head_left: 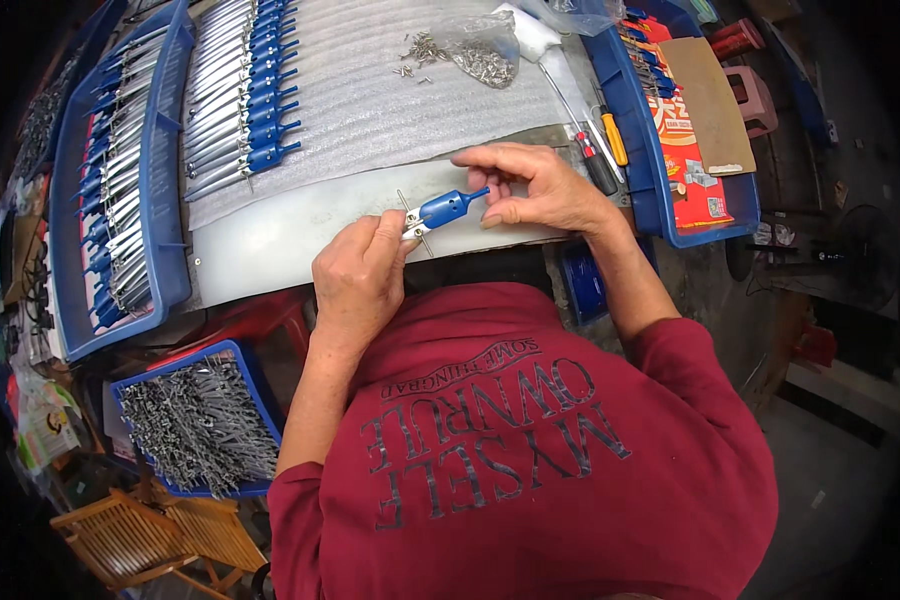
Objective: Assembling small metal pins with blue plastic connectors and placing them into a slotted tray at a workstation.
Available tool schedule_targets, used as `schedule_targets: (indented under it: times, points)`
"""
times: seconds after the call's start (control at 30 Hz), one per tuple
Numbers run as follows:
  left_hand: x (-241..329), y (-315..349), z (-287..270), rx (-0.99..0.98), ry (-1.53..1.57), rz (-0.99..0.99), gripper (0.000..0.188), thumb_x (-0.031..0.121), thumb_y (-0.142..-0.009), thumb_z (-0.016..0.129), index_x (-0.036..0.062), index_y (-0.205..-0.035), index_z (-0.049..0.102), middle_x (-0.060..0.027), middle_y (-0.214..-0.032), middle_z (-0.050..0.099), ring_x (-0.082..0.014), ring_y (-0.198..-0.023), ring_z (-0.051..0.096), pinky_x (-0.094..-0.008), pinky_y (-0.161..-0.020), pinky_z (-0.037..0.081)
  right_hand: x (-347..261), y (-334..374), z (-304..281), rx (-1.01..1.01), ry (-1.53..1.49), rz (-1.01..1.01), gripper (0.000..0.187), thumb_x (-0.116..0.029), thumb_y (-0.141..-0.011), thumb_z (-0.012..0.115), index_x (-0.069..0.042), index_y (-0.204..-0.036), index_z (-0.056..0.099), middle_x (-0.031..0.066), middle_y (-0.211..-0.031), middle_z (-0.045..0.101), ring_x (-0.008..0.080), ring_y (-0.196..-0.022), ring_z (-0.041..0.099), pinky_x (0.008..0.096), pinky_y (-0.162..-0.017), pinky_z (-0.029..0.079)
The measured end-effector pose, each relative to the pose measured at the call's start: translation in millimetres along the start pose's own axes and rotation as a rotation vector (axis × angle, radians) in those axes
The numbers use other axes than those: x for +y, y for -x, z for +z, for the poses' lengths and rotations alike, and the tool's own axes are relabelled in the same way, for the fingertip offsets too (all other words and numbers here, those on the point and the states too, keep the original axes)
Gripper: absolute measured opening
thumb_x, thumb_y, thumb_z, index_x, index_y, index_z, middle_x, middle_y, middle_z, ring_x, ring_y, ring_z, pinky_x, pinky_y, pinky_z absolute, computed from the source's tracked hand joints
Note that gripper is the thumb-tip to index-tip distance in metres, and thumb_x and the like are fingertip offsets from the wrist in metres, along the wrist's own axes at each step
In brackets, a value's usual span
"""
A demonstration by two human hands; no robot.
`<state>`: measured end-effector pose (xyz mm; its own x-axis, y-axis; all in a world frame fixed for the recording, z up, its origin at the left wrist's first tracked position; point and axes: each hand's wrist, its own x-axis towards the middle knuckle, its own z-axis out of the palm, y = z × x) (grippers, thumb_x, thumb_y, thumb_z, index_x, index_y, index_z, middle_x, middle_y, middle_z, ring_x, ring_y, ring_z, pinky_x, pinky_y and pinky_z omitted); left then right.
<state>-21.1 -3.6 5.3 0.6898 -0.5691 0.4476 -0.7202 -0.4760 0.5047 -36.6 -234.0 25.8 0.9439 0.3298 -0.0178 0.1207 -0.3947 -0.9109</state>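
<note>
In my left hand (360, 270) I grip the white end of a small assembled part, fingers wrapped round it. Its front is a blue plastic cylinder (442, 208) narrowing to a thin stem that points right. A thin metal pin sticks out crosswise where blue meets white, and small screw heads show there. My right hand (542, 190) is open around the stem's tip, index finger stretched out and thumb apart from it. Whether a fingertip touches the stem I cannot tell. Below both hands lies the front of a white work board (270, 245).
Similar blue-ended parts (260, 130) lie in a row on foam sheeting (370, 120). More fill a blue tray (175, 200) at left. Loose screws (485, 65), screwdrivers (613, 138) and another blue tray (705, 238) are at right. A bin of metal pieces (200, 420) stands lower left.
</note>
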Motion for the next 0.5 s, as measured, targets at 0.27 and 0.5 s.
schedule_targets:
  times: [0.27, 0.5]
  points:
    - [-9, -3, 6, 0.046, -0.024, 0.015, 0.024, 0.009, -0.069, 0.061, 0.0036, -0.091, 0.053, -0.0081, -0.066, 0.049, -0.0244, -0.057, 0.050, -0.0341, -0.048, 0.040, 15, -7, -15, 0.208, 0.004, 0.109, 0.027, -0.011, -0.079, 0.058, 0.001, -0.103, 0.055, 0.0011, -0.085, 0.056, 0.0065, -0.076, 0.050, 0.0196, -0.068, 0.042]
    - [-19, -6, 13, 0.074, -0.085, 0.004, 0.022, 0.009, -0.069, 0.061, 0.0039, -0.089, 0.053, -0.0076, -0.065, 0.047, -0.0241, -0.056, 0.050, -0.0346, -0.047, 0.040, 15, -37, -21, 0.374, 0.210, 0.074, 0.021, -0.011, -0.079, 0.057, 0.001, -0.096, 0.059, 0.0007, -0.074, 0.057, 0.0059, -0.066, 0.050, 0.0198, -0.059, 0.041]
